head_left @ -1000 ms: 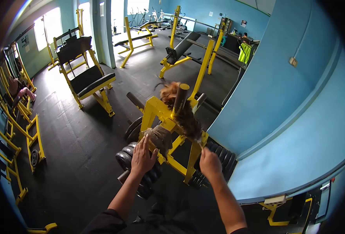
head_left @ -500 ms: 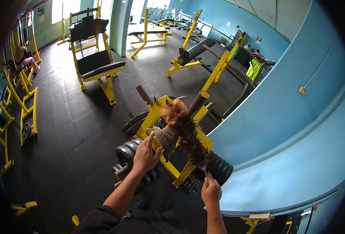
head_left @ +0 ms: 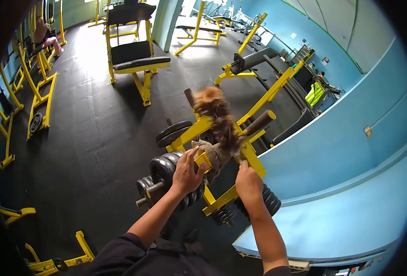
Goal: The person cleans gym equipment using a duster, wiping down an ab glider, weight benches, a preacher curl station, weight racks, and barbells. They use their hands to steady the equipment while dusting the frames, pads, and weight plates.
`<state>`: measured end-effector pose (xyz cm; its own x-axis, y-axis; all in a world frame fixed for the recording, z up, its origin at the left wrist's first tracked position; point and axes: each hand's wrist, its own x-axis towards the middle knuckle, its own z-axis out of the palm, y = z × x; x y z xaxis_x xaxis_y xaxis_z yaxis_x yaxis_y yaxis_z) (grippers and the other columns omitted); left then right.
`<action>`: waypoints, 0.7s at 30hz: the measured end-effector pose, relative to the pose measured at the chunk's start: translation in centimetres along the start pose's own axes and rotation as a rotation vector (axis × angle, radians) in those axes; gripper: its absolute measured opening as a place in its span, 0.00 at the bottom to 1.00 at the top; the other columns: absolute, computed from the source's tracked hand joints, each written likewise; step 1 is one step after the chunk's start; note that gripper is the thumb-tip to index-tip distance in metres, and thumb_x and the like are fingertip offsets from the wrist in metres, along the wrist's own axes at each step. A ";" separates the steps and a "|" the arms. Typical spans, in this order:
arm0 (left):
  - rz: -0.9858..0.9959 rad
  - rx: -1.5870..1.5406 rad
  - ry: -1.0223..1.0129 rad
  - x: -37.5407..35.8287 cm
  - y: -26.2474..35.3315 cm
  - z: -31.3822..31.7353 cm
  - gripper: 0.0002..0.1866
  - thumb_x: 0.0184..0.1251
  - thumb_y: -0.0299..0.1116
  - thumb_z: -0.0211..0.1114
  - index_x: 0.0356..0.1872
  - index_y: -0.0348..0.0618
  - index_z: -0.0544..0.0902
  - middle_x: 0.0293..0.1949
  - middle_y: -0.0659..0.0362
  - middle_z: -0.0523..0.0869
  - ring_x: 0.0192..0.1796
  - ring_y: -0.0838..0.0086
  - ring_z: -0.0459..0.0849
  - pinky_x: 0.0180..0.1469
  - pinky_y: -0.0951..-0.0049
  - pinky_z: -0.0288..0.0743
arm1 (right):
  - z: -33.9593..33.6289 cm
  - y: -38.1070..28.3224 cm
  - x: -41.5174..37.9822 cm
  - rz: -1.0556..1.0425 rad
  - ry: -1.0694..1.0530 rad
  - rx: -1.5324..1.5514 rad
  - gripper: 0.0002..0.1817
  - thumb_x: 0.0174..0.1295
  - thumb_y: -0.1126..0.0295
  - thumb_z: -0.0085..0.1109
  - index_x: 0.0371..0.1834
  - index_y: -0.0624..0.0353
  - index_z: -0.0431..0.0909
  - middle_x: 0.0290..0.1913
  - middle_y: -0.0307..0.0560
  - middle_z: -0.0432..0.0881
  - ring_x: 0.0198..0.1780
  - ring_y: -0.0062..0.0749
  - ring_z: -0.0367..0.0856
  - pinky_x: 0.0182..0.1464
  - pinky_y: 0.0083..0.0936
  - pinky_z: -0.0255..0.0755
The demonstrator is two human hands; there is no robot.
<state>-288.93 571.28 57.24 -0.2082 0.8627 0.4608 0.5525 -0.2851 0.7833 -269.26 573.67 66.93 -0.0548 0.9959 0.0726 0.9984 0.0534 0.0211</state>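
My right hand [head_left: 249, 183] is wrapped round the handle of a feather duster [head_left: 222, 123] with brown feathers. Its feathers lie across the top of a yellow weight rack [head_left: 256, 159], smeared by motion at the tip. My left hand [head_left: 186, 175] is open, fingers stretched and thumb apart, right at the rack's near yellow end. Just beyond those fingertips a grey-brown cloth [head_left: 217, 157] hangs over the frame. Black weight plates [head_left: 163, 167] sit on the rack's pegs below my left hand, and more plates [head_left: 270, 201] are under my right forearm.
A light blue half wall [head_left: 323, 142] runs along the right side. Ahead stands a yellow seat machine [head_left: 141, 64] with black pads. Further off are benches and a hi-vis vest [head_left: 314, 94]. A person [head_left: 46, 37] sits at machines on the far left.
The duster has swept forward and left over the rack, my right hand moving up with it. My left hand stays by the cloth. The view has shifted, so the room appears further right and higher.
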 end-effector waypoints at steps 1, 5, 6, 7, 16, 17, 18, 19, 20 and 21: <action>0.012 -0.032 0.070 -0.1 -0.3 0.0 0.27 0.71 0.41 0.59 0.66 0.38 0.67 0.59 0.43 0.76 0.63 0.49 0.74 0.67 0.55 0.65 | -1.9 -0.9 -2.0 -0.093 -0.044 -0.005 0.11 0.75 0.63 0.43 0.48 0.55 0.74 0.36 0.55 0.84 0.39 0.57 0.85 0.42 0.48 0.79; 0.033 -0.134 0.312 -0.3 -1.0 -0.6 0.22 0.71 0.36 0.59 0.61 0.37 0.71 0.59 0.45 0.75 0.63 0.52 0.72 0.68 0.57 0.63 | -0.4 -1.6 -8.4 -0.233 -0.163 -0.004 0.11 0.73 0.61 0.47 0.51 0.52 0.75 0.33 0.52 0.83 0.37 0.54 0.86 0.38 0.46 0.80; 0.031 -0.143 0.382 -0.3 -1.2 -0.6 0.20 0.73 0.36 0.57 0.60 0.36 0.71 0.60 0.45 0.74 0.64 0.53 0.71 0.69 0.59 0.62 | 1.4 -1.2 -9.9 -0.197 -0.150 0.027 0.12 0.72 0.61 0.48 0.51 0.52 0.75 0.34 0.53 0.83 0.36 0.56 0.85 0.36 0.46 0.80; 0.039 -0.152 0.413 -0.4 -1.5 -0.5 0.19 0.74 0.35 0.55 0.59 0.35 0.72 0.60 0.46 0.73 0.64 0.55 0.71 0.69 0.59 0.61 | 3.5 0.1 -11.1 -0.169 -0.117 0.107 0.12 0.72 0.61 0.48 0.50 0.52 0.75 0.34 0.55 0.83 0.37 0.57 0.85 0.37 0.47 0.79; 0.113 -0.242 0.378 -1.0 -2.1 -1.5 0.16 0.74 0.33 0.54 0.57 0.35 0.73 0.59 0.46 0.75 0.62 0.57 0.73 0.67 0.60 0.64 | 16.0 8.8 -24.4 0.106 -0.124 0.528 0.09 0.70 0.65 0.50 0.44 0.57 0.77 0.33 0.60 0.82 0.35 0.61 0.82 0.34 0.48 0.73; 0.081 -0.217 0.407 -1.7 -2.3 -2.2 0.15 0.75 0.33 0.53 0.57 0.36 0.74 0.59 0.46 0.75 0.62 0.57 0.74 0.67 0.61 0.64 | 15.5 8.1 -25.0 0.089 -0.108 0.596 0.09 0.69 0.66 0.51 0.44 0.57 0.78 0.32 0.60 0.82 0.34 0.61 0.82 0.33 0.48 0.73; 0.049 -0.190 0.430 -2.6 -2.7 -2.9 0.15 0.75 0.32 0.52 0.57 0.36 0.74 0.58 0.46 0.75 0.62 0.58 0.74 0.67 0.62 0.64 | 15.1 7.4 -25.2 0.093 -0.112 0.609 0.09 0.69 0.66 0.51 0.44 0.57 0.78 0.32 0.60 0.82 0.34 0.61 0.82 0.33 0.48 0.73; -0.020 -0.173 0.419 -3.8 -3.5 -3.4 0.17 0.74 0.32 0.54 0.60 0.35 0.73 0.58 0.47 0.76 0.61 0.59 0.76 0.65 0.63 0.66 | 13.2 5.5 -24.4 0.020 -0.108 0.610 0.10 0.69 0.66 0.52 0.46 0.58 0.79 0.31 0.60 0.82 0.34 0.60 0.82 0.33 0.48 0.73; -0.190 -0.399 0.409 -5.4 -4.9 -2.7 0.21 0.78 0.37 0.50 0.65 0.35 0.69 0.59 0.49 0.75 0.62 0.63 0.75 0.66 0.64 0.65 | 11.7 3.7 -23.7 -0.050 -0.106 0.613 0.11 0.68 0.67 0.53 0.48 0.58 0.79 0.30 0.59 0.82 0.33 0.60 0.82 0.33 0.47 0.74; -0.288 -0.560 0.402 -6.9 -6.7 -2.5 0.24 0.80 0.41 0.48 0.67 0.36 0.67 0.60 0.49 0.75 0.62 0.64 0.75 0.67 0.64 0.66 | 11.2 2.0 -23.3 -0.041 -0.115 0.630 0.11 0.68 0.67 0.53 0.48 0.58 0.79 0.30 0.59 0.82 0.33 0.60 0.82 0.33 0.47 0.74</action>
<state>-293.25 566.23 49.85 -0.6209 0.7468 0.2383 -0.0397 -0.3336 0.9419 -265.81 551.36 54.07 -0.1263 0.9917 -0.0243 0.8160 0.0899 -0.5710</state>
